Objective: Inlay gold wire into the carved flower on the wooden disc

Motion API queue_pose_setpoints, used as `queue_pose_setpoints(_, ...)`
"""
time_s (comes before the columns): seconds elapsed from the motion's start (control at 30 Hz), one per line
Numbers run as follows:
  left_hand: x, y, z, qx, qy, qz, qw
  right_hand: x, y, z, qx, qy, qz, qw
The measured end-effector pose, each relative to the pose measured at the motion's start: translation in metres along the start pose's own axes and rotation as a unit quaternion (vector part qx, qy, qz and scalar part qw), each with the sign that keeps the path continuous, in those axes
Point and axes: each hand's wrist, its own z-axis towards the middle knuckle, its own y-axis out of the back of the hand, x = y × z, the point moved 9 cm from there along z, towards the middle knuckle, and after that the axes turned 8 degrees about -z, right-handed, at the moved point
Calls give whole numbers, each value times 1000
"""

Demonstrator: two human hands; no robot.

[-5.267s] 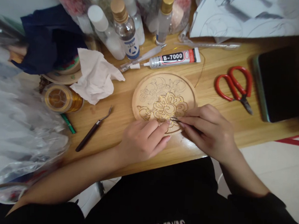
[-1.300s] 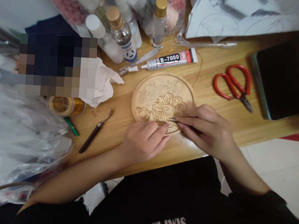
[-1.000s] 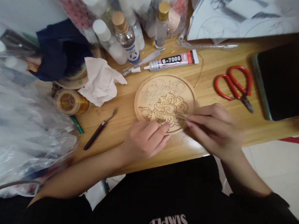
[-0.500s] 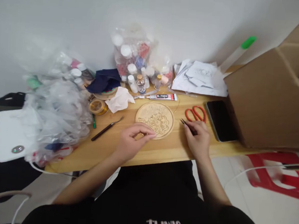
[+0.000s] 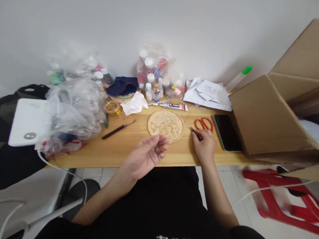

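Note:
My left hand [image 5: 148, 155] is raised just in front of a round wooden disc [image 5: 155, 116], palm turned up. Its thumb and index fingertips are pinched together; whatever sits between them, if anything, is too small to make out. The disc lies flat on the table and carries a gold-outlined flower pattern. To its right, my right hand [image 5: 205, 145] rests on the wood, closed around dark tweezers [image 5: 198, 134] with the tips pointing up and left. Orange-handled scissors [image 5: 212, 123] lie directly behind that hand. A dark-handled tool with a thin metal tip [image 5: 115, 131] lies left of the disc.
A B-7000 glue tube [image 5: 173, 106], small bottles [image 5: 156, 92] and a crumpled tissue [image 5: 135, 103] stand or lie behind the disc. Plastic bags [image 5: 76, 107] cover the left end. At right are a phone [image 5: 227, 132] and an open cardboard box [image 5: 253, 118].
My left hand has turned from palm down to palm up and drawn back from the disc toward my body, fingertips still pinched. My right hand keeps the tweezers. The camera view has shifted.

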Motion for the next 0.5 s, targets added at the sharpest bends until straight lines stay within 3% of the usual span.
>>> queue_pose_setpoints(0.3, 5, -10, -12, 42, -19, 51, 998, 1, 0, -1, 2, -3, -14, 1000)
queue_pose_setpoints(0.5, 1, 4, -13, -4, -53, 54, 997, 2, 0, -2, 2, -1, -18, 1000)
